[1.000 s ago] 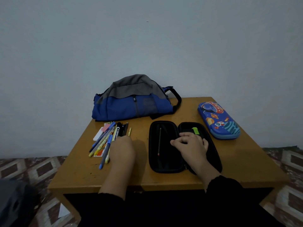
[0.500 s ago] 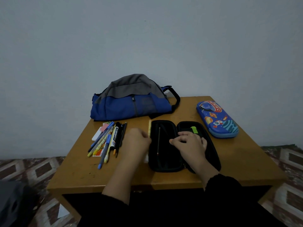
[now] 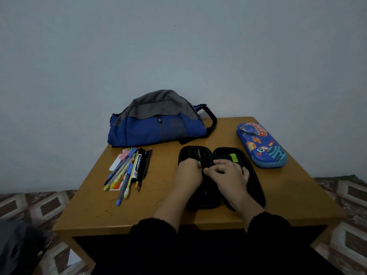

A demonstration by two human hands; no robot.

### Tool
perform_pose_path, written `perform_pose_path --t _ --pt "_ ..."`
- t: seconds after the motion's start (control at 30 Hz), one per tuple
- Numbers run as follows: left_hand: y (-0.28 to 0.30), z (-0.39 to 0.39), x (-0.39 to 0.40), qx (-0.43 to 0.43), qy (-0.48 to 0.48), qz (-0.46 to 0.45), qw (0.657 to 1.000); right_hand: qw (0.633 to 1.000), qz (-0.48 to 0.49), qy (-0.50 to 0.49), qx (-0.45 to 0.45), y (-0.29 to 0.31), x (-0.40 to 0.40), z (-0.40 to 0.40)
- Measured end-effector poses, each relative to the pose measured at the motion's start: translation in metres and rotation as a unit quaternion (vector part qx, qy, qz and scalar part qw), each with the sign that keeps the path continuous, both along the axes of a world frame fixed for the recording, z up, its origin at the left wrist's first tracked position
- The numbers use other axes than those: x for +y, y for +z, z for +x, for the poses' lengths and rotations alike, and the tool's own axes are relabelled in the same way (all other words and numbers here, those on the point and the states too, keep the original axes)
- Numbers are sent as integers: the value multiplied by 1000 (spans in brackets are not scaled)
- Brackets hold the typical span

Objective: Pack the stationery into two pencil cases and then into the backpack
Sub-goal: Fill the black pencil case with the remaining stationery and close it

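Wooden table: open black case holds pens, hands inside.

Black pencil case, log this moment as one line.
black pencil case open | left hand puts yellow pen inside | right hand steadies it | blue pencil case closed

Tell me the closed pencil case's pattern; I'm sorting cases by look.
Blue with a cartoon space print, planets and a rocket: the closed pencil case, seen in the head view.

The worktop looks like smooth, faintly glossy wood. The backpack is matt cloth. The blue pencil case has a glossy printed shell.
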State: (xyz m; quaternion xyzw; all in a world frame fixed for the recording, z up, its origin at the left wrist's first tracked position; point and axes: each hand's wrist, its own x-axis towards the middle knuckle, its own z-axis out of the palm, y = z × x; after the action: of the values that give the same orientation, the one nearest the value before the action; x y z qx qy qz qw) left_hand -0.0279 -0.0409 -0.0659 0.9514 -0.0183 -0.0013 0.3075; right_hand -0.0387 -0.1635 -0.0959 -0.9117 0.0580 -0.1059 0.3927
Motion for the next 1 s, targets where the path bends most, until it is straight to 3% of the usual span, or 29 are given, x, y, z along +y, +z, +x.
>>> perform_pose_path --t 0.1,0.2,0.37,0.43,0.5,0.63,0.7,0.83,1.0 --pt "-3 0 9 34 -80 -9 996 1000 2 0 -3 0 0 -1" --pt "-7 0 16 28 -97 -21 995 1000 -5 0 -5 -1 -1 -1" --pt "-5 -3 24 -66 72 -161 982 1000 -5 -3 -11 -1 0 -1" --pt "-3 -4 39 -95 141 -119 978 1000 -6 -1 -12 -1 0 0" --pt "-1 -3 56 -102 177 -19 979 1000 -4 0 -11 -2 0 0" --pt "2 8 80 51 204 205 956 1000 -5 -4 -13 -1 0 0" --pt "-1 8 84 70 208 233 947 1000 -8 -3 -11 0 0 -1" --pt "-9 8 83 23 172 288 942 1000 -6 0 -13 0 0 0" --pt "-7 14 80 38 157 236 958 997 54 -19 -59 -3 -2 1"
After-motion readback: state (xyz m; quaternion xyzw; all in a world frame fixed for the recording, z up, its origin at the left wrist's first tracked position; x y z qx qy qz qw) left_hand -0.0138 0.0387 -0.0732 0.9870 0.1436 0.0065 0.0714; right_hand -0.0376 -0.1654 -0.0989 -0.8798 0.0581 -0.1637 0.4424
